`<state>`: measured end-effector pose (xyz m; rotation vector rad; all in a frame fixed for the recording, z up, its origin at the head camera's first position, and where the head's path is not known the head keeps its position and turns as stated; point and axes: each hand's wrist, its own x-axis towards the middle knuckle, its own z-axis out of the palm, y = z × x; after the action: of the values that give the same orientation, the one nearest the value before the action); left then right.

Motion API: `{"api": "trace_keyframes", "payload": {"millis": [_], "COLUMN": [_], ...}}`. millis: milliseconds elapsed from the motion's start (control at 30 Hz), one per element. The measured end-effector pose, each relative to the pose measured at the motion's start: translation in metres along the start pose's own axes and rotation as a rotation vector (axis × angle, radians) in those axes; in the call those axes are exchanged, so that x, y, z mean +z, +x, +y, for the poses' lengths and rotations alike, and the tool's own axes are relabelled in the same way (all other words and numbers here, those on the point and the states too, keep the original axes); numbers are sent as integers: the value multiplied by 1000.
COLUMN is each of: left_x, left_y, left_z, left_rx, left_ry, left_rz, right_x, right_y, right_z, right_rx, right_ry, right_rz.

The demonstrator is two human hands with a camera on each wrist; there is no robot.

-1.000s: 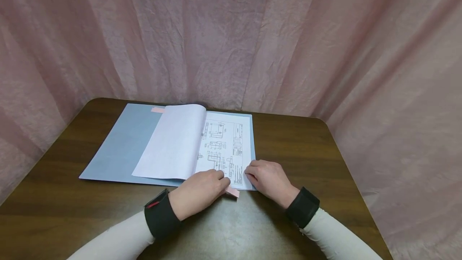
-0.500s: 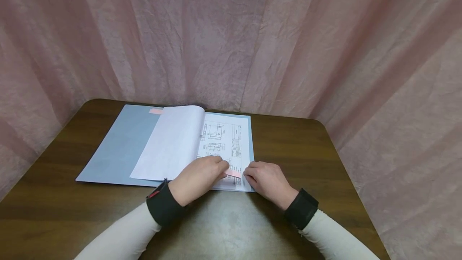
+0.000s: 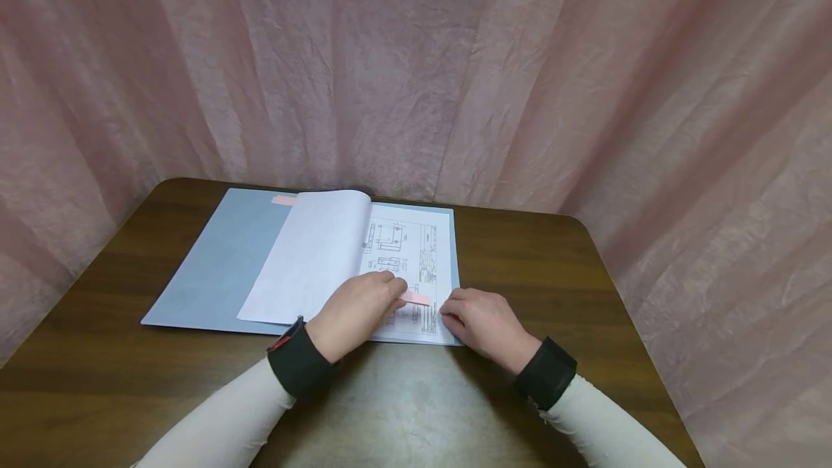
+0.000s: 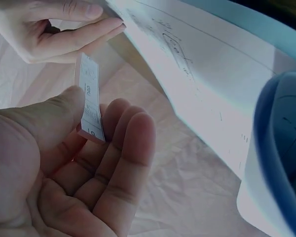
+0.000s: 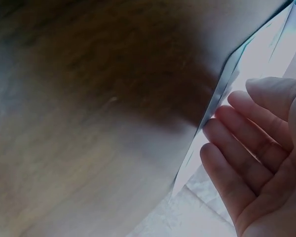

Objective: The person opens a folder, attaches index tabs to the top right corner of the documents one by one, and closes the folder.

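My left hand (image 3: 357, 309) pinches a small pad of pink sticky notes (image 3: 417, 298) over the lower part of a sheet of technical drawings (image 3: 390, 230). In the left wrist view, the printed white backing of the sticky note pad (image 4: 90, 94) faces the camera, with the thumb against one side. The drawings lie in an open light-blue folder (image 3: 208, 266). A white page (image 3: 308, 251) is turned over to the left, its fold curving up. My right hand (image 3: 486, 323) rests on the lower right edge of the folder and sheet, fingers extended in the right wrist view.
A pink sticky strip (image 3: 284, 200) shows at the top of the folder, beside the turned page. The folder lies toward the back left of a brown wooden table (image 3: 533, 258). Pink curtains (image 3: 416, 78) hang close behind the table and at its sides.
My left hand has carried the sticky note pad away from the table's front, from the sheet's bottom edge up over the drawings. The right hand has stayed in place.
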<state>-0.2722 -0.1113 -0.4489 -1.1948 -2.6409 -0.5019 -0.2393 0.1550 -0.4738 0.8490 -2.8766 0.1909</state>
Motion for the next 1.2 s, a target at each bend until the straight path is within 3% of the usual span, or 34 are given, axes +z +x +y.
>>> {"api": "trace_keyframes", "payload": {"millis": [167,433,700,1200], "left_x": [0,0,0,-1], "left_y": [1,4,4,5], "left_z": [-2,-4,-4,1], "left_rx": [-13,-34,-55,-45], "left_ry": [2,-19,-61,-88], "left_rz": [8,20,26,65], "right_x": [-8,-30,-34,-38], "right_y": [1,7,19,32], "right_z": [0,0,-10,-16], "right_rx": [29,76,34,-16], "right_ry": [18,60,116,87], "right_rz": [-15,44,102,135]}}
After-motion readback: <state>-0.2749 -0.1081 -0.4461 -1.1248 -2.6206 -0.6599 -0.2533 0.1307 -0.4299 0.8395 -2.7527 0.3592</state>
